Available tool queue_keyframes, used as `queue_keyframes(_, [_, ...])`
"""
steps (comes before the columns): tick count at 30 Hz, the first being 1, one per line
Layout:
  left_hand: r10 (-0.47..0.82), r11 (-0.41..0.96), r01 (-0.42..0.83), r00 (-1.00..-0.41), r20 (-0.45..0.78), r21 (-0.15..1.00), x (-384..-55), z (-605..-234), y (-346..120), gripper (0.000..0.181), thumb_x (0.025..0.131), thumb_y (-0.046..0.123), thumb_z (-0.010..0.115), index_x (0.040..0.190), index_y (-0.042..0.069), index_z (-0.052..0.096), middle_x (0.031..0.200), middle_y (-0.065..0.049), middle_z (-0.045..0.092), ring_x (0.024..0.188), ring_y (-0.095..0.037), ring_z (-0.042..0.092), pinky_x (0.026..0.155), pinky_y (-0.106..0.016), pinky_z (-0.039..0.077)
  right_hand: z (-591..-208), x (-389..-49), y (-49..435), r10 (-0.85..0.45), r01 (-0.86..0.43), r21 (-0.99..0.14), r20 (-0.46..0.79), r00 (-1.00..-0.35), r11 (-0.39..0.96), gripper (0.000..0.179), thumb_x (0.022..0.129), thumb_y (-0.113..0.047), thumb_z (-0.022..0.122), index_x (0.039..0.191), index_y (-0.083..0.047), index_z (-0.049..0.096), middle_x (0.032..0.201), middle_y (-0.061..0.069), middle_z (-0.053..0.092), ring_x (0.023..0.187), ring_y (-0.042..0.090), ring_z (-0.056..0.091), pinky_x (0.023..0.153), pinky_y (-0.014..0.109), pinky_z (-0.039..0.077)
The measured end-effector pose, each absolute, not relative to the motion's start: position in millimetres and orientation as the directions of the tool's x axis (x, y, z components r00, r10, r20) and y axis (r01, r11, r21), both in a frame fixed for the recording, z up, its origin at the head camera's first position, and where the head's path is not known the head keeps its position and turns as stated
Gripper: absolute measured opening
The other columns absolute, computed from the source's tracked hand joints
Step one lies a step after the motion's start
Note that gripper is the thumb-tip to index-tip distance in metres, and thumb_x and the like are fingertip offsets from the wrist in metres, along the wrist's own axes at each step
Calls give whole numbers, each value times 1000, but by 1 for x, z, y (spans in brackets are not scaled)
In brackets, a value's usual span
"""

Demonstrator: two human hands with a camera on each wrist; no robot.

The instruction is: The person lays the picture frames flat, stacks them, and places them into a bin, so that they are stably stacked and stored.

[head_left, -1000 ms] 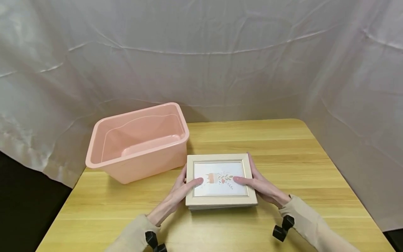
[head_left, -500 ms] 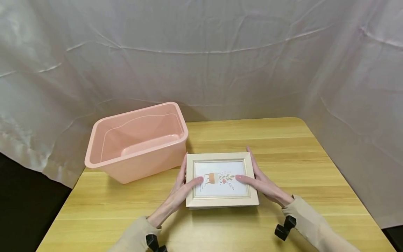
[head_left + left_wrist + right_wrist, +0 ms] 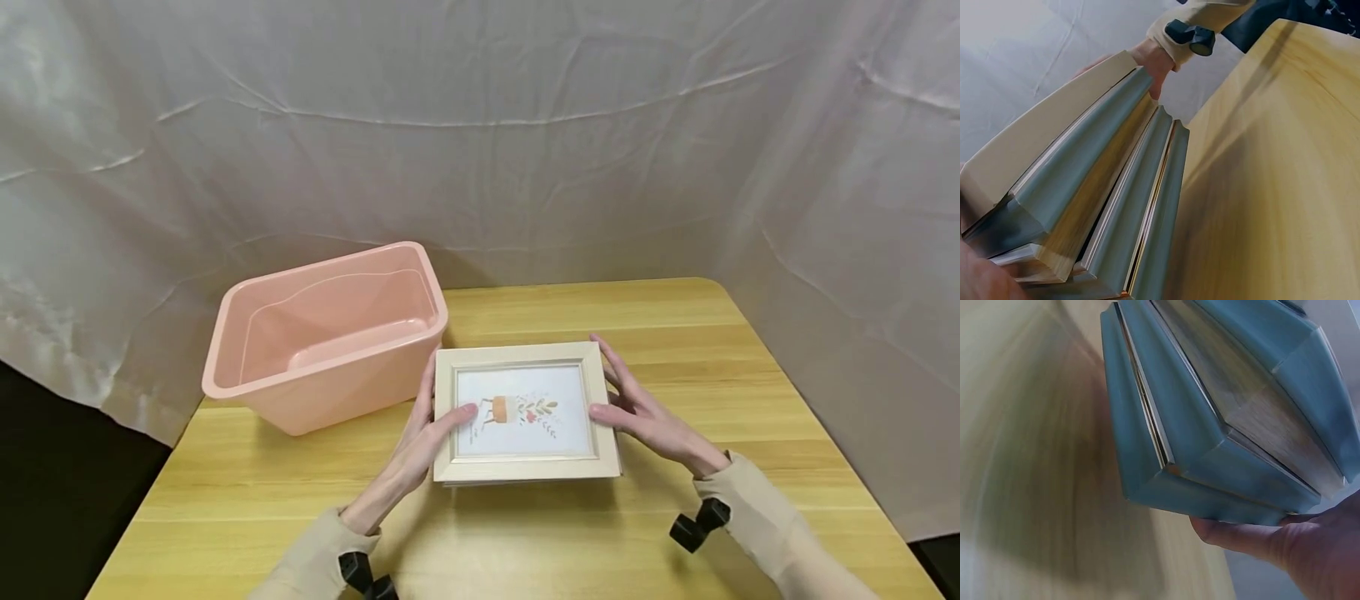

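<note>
Both hands grip a stack of several picture frames, held close over the table. On top lies a cream frame [image 3: 525, 471] whose print shows an orange and white pot with leafy sprigs. Blue frames [image 3: 1079, 169] and a wood-toned frame [image 3: 1100, 187] show beneath it in the left wrist view. The left hand [image 3: 422, 437] has its thumb on the top frame's left part, its fingers along the left side. At the opposite side, the right hand [image 3: 652, 419] puts its thumb on the right border, and its fingers reach toward the far corner. In the right wrist view, that hand touches the blue frames' edges.
A pink plastic bin [image 3: 352, 387] stands at the back left of the wooden table [image 3: 750, 467], right behind the left hand, with nothing seen inside. Pale grey cloth [image 3: 480, 183] hangs around the back and sides. Black wrist cameras [image 3: 701, 523] sit on both sleeves.
The stack has moved up and slightly left in the head view, its near side tipping. The right thumb has slid outward from the print to the frame's right border.
</note>
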State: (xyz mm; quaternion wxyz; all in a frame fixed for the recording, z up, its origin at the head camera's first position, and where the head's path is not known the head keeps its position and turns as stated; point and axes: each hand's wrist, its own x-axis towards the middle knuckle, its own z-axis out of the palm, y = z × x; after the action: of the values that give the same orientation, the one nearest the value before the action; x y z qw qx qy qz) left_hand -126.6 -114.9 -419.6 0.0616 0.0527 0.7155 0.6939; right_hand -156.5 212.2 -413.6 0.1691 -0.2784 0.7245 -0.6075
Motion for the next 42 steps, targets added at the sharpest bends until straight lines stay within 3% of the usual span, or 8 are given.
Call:
queue_keyframes(8, [215,30,28,-976,21,999,-126,-414,-119,91,96,23,63,161,43,1,150,-22,39,97,-23,68,78,-39,63,-407,-160,216,-592,-208,-970,97,-800,123,88,102,-9,50,162,-32,-11,164,31,3,121,34,58,87,41,61])
queue_keyframes(12, [260,87,135,-959,109,987,-126,-410,-124,88,99,22,59,162,39,0,156,-22,34,114,-33,63,90,-36,58,-402,-161,218,-586,-202,-975,109,-803,95,87,103,-7,49,162,-34,-9,161,34,7,115,20,63,83,42,63])
queue_keyframes(15, [294,109,235,-936,194,966,-128,-404,-128,88,99,18,59,163,33,1,153,-25,40,123,-39,58,97,-30,54,-396,-161,219,-584,-200,-978,127,-802,62,86,103,-5,47,161,-36,-9,157,37,11,109,11,66,79,43,64])
queue_keyframes(18, [302,109,271,-926,228,957,-131,-397,-129,88,98,13,59,163,31,3,147,-26,46,125,-40,57,94,-25,55,-388,-161,219,-582,-211,-976,141,-801,54,86,104,-4,46,161,-36,-9,154,39,13,108,11,66,78,43,64])
queue_keyframes(24, [294,85,227,-936,194,970,-135,-384,-136,87,99,14,57,163,33,1,148,-27,44,126,-38,54,89,-29,59,-372,-169,211,-589,-206,-978,142,-796,43,85,103,-4,46,161,-38,-6,154,38,14,109,11,65,79,42,64])
queue_keyframes(32, [253,-18,143,-957,143,990,-141,-358,-147,83,100,9,50,163,35,1,138,-27,43,97,-12,66,72,-32,63,-335,-184,195,-599,-163,-985,100,-794,51,82,104,-6,46,162,-38,-3,156,34,18,102,17,70,76,44,64])
queue_keyframes(36, [244,-96,84,-964,105,992,-139,-344,-146,82,100,9,48,162,40,4,130,-24,49,86,-11,71,69,-32,64,-312,-186,190,-597,-107,-990,32,-802,91,80,105,-11,47,161,-41,-2,154,32,22,99,19,71,75,45,64])
queue_keyframes(42, [234,-147,36,-970,71,988,-135,-319,-148,81,101,11,47,159,47,4,130,-14,47,83,-11,72,68,-33,64,-280,-187,185,-603,-119,-985,19,-798,125,79,104,-14,47,161,-40,-2,148,32,30,97,22,71,73,46,64])
